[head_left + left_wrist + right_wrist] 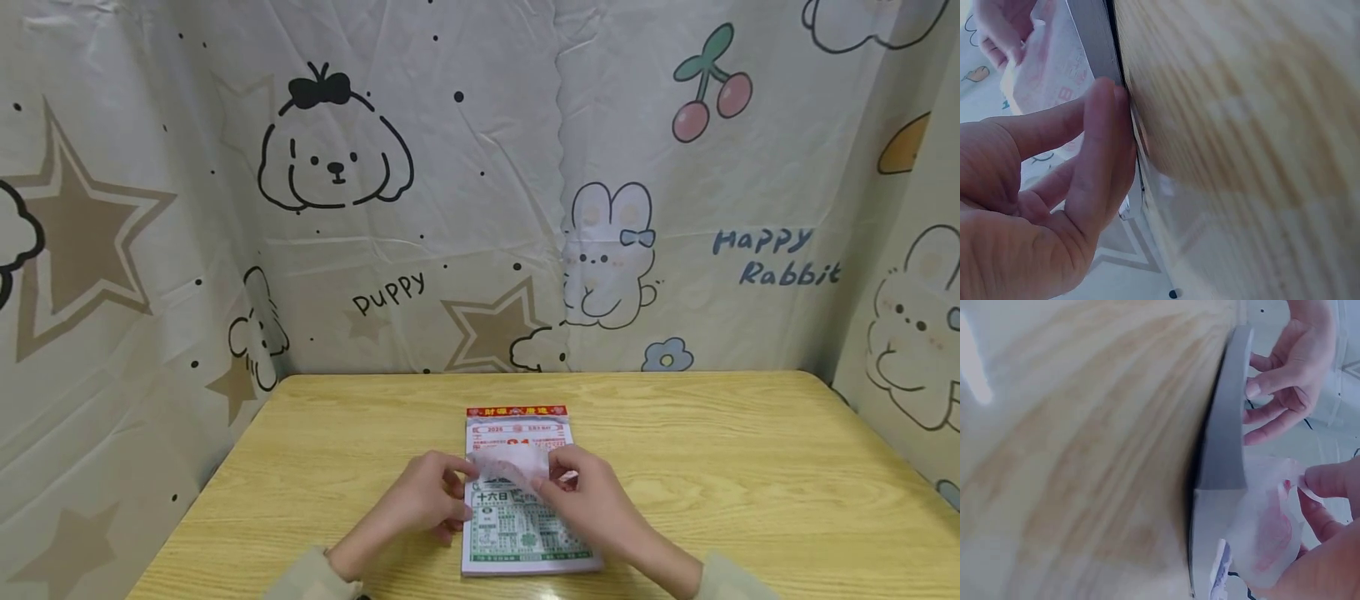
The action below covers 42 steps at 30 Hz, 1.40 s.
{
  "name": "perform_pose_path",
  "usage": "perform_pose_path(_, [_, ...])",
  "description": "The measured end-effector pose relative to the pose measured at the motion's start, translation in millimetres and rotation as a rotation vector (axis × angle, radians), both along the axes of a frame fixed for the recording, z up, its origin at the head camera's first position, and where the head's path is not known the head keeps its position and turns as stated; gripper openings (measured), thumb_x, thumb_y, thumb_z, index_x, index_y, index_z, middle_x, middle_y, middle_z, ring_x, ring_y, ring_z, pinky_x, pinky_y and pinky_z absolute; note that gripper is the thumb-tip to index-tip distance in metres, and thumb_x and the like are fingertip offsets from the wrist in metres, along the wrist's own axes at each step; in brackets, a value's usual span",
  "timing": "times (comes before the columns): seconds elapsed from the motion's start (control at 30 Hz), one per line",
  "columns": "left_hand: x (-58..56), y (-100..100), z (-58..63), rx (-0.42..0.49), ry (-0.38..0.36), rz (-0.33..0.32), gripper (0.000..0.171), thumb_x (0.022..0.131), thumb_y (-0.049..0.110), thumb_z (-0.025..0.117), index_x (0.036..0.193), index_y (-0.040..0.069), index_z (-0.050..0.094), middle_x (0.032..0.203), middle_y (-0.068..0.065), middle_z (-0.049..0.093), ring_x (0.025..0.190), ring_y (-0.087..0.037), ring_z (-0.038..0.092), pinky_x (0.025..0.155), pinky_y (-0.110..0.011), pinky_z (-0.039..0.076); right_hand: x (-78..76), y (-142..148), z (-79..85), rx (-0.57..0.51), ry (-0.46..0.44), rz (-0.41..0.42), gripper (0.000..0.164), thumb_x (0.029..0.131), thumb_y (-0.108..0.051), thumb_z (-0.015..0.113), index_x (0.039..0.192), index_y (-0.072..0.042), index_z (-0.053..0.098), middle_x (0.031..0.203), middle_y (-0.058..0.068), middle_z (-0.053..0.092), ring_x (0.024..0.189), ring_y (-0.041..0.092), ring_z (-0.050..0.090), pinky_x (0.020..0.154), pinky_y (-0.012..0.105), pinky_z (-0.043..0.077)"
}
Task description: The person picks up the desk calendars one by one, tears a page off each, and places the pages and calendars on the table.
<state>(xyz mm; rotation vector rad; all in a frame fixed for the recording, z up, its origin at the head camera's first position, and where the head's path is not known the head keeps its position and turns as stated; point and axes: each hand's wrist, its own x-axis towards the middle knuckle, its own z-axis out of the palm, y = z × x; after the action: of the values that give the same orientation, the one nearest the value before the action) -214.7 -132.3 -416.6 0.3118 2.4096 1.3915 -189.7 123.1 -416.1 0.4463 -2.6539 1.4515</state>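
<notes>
A thick tear-off calendar [528, 542] lies flat on the table, with a red header strip at its far end and green print on the page facing up. My right hand [600, 504] pinches a thin page [517, 460] between thumb and fingers, and that page curls up over the block. Red print shows through the raised sheet in the right wrist view. Against the left side of the block rests my left hand [427, 496], its fingertips touching the edge. In the left wrist view its fingers [1094, 144] lie along the block's side.
The light wood table [712, 450] extends on both sides of the calendar. Behind it and at the sides hangs a pale cloth [480, 208] printed with puppies, rabbits and stars.
</notes>
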Motion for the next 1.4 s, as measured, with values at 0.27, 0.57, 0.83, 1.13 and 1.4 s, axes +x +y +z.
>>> perform_pose_path(0.27, [-1.7, 2, -0.7, -0.053, 0.043, -0.007, 0.058, 0.08, -0.013, 0.083, 0.135, -0.001, 0.068, 0.105, -0.015, 0.063, 0.057, -0.023, 0.066, 0.05, -0.037, 0.062, -5.7, 7, 7.7, -0.129, -0.036, -0.114, 0.004, 0.095, -0.009, 0.078, 0.091, -0.008, 0.076, 0.083, -0.002, 0.069, 0.078, 0.014, 0.063, 0.071, 0.025, 0.056])
perform_pose_path(0.57, [-1.8, 4, 0.0, -0.098, 0.061, -0.016, 0.053, 0.08, -0.014, 0.083, 0.131, -0.004, 0.07, 0.13, -0.026, 0.06, 0.053, -0.023, 0.065, 0.05, -0.035, 0.062, -13.1, 20, 13.6, -0.135, -0.081, -0.232, 0.007, 0.094, -0.01, 0.078, 0.095, -0.004, 0.079, 0.085, 0.002, 0.074, 0.08, 0.015, 0.066, 0.069, 0.024, 0.056])
perform_pose_path(0.83, [-2.0, 6, 0.5, -0.132, 0.09, -0.007, 0.055, 0.078, -0.015, 0.084, 0.13, -0.004, 0.071, 0.129, -0.025, 0.053, 0.064, -0.026, 0.063, 0.05, -0.034, 0.061, -18.5, 31, 3.8, -0.151, -0.147, -0.256, 0.013, 0.092, -0.007, 0.08, 0.102, 0.001, 0.076, 0.078, 0.005, 0.072, 0.069, 0.018, 0.067, 0.056, 0.03, 0.06])
perform_pose_path(1.13, [-2.4, 7, 0.4, -0.189, 0.159, -0.033, 0.052, 0.078, -0.011, 0.086, 0.128, -0.003, 0.072, 0.139, -0.025, 0.051, 0.115, -0.041, 0.057, 0.052, -0.03, 0.061, -20.7, 37, -3.9, -0.188, -0.195, -0.258, 0.028, 0.089, -0.001, 0.082, 0.111, 0.007, 0.068, 0.078, 0.011, 0.074, 0.063, 0.023, 0.071, 0.056, 0.038, 0.064])
perform_pose_path(1.4, [-3.7, 9, 1.4, -0.29, 0.205, -0.045, 0.05, 0.08, -0.003, 0.089, 0.127, 0.0, 0.074, 0.139, -0.021, 0.052, 0.122, -0.037, 0.052, 0.077, -0.037, 0.061, -22.4, 40, -6.6, -0.181, -0.253, -0.287, 0.043, 0.086, 0.001, 0.085, 0.122, 0.008, 0.064, 0.083, 0.009, 0.071, 0.069, 0.021, 0.068, 0.059, 0.038, 0.064])
